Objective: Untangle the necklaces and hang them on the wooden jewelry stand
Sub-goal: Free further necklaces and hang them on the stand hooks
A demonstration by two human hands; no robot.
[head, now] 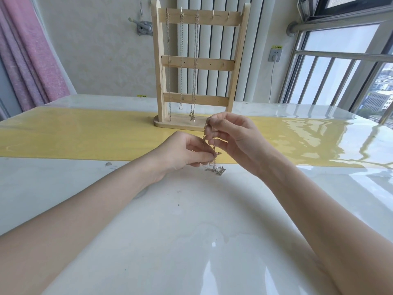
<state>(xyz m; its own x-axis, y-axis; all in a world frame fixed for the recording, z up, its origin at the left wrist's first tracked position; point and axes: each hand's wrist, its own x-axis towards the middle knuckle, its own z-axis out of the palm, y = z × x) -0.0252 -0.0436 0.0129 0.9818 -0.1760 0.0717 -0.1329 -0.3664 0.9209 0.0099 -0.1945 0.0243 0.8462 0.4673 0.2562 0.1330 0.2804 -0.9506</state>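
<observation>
Both hands are up over the desk [191, 220] working one tangled chain [213, 155]. Right hand [234, 137] pinches the upper part, left hand [185, 154] pinches it lower down, and the loose end with a little pendant [220, 170] drags on the desk. Behind them the wooden stand [198, 62] sits on a yellow strip [85, 137], with three necklaces [181, 60] hanging from the top bar's left hooks.

Glossy table [191, 241] (yellow-striped) bears wooden stand [200, 67].
</observation>
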